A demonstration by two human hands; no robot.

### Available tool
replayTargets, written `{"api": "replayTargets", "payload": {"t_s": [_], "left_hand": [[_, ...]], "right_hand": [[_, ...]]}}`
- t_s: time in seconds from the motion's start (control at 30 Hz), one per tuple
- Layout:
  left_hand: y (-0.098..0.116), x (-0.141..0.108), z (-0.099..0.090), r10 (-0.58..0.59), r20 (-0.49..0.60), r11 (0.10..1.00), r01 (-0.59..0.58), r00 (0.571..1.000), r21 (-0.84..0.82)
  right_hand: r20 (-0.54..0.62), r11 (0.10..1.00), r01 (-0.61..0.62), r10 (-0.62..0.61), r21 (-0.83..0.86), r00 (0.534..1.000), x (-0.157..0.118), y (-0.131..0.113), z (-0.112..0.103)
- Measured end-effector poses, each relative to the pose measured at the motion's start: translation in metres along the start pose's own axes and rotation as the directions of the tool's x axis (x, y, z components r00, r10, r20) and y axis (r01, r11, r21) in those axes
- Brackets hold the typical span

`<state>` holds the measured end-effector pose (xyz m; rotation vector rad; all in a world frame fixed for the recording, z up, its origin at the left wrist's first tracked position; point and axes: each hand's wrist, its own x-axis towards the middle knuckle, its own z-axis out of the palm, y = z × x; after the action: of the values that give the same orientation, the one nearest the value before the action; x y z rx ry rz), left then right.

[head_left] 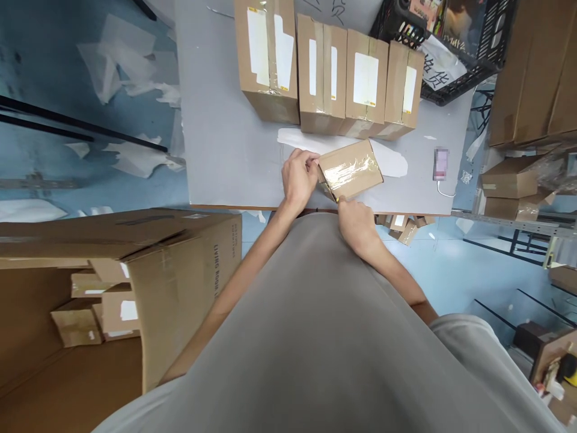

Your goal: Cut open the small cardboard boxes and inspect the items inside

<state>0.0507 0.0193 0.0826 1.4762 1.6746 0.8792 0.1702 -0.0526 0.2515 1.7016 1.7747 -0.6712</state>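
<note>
A small cardboard box (354,167) with shiny clear tape across its top lies at an angle near the front edge of the table. At its left end, my left hand (300,179) pinches the far corner with thumb and fingers. My right hand (358,225) is closed at the near left corner, and its fingertips are turned away from view. A tiny yellowish spot shows by those fingers; what it belongs to is too small to tell. Partly under and behind the box is a white paper sheet (393,161).
Several taped cartons (322,75) with white labels stand in a row behind. A black crate (469,81) sits at the table's back right, a phone (440,163) with a cable at the right. A large open carton (180,300) holding boxes stands left of me.
</note>
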Motion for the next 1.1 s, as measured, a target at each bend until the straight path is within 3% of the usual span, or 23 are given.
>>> {"api": "replayTargets", "payload": {"t_s": [0.1, 0.17, 0.2, 0.27, 0.33, 0.37, 0.47, 0.6, 0.83, 0.9, 1.0, 1.1], "left_hand": [[0.001, -0.003, -0.001, -0.005, 0.006, 1.0, 0.005, 1.0, -0.006], [0.0, -0.003, -0.002, -0.005, 0.013, 1.0, 0.006, 1.0, -0.016], [-0.001, -0.003, -0.003, -0.004, 0.016, 1.0, 0.004, 1.0, -0.024], [-0.003, -0.001, -0.003, -0.003, 0.015, 0.999, 0.004, 1.0, -0.043], [-0.006, 0.002, -0.002, -0.012, 0.009, 0.998, 0.012, 1.0, -0.061], [-0.008, 0.003, -0.001, -0.019, 0.009, 0.997, 0.02, 1.0, -0.071], [-0.012, 0.01, -0.001, -0.064, 0.032, 0.991, 0.067, 0.997, -0.117], [-0.021, 0.016, -0.02, -0.164, 0.04, 0.962, 0.169, 0.986, -0.212], [-0.059, 0.007, -0.103, -0.267, 0.012, 0.949, 0.265, 0.964, -0.173], [-0.063, 0.0, -0.115, -0.25, -0.041, 0.966, 0.246, 0.967, -0.08], [-0.048, -0.011, -0.11, -0.085, -0.139, 0.989, 0.1, 0.987, 0.111], [-0.016, -0.019, -0.086, 0.11, -0.034, 0.973, -0.1, 0.993, 0.206]], "right_hand": [[-0.01, 0.998, -0.051, 0.051, 0.035, 0.999, -0.013, 0.013, 0.003], [-0.138, 0.99, -0.059, 0.076, 0.129, 0.987, -0.009, 0.034, 0.005], [-0.245, 0.977, -0.074, 0.123, 0.2, 0.962, -0.002, 0.049, 0.007], [-0.442, 0.919, -0.116, 0.288, 0.377, 0.849, 0.024, 0.083, 0.014], [-0.487, 0.825, -0.147, 0.455, 0.546, 0.745, 0.055, 0.116, 0.025], [-0.451, 0.774, -0.14, 0.495, 0.618, 0.742, 0.07, 0.13, 0.031], [-0.342, 0.608, -0.031, 0.488, 0.794, 0.803, 0.097, 0.148, 0.051], [-0.31, 0.455, 0.082, 0.453, 0.887, 0.836, 0.096, 0.126, 0.07], [-0.257, 0.337, 0.191, 0.163, 0.922, 0.953, 0.09, 0.056, 0.089], [-0.269, 0.36, 0.22, 0.091, 0.907, 0.959, 0.089, 0.045, 0.089], [-0.265, 0.476, 0.204, 0.063, 0.856, 0.962, 0.085, 0.039, 0.083], [-0.257, 0.614, 0.157, 0.078, 0.774, 0.963, 0.079, 0.04, 0.076]]}}
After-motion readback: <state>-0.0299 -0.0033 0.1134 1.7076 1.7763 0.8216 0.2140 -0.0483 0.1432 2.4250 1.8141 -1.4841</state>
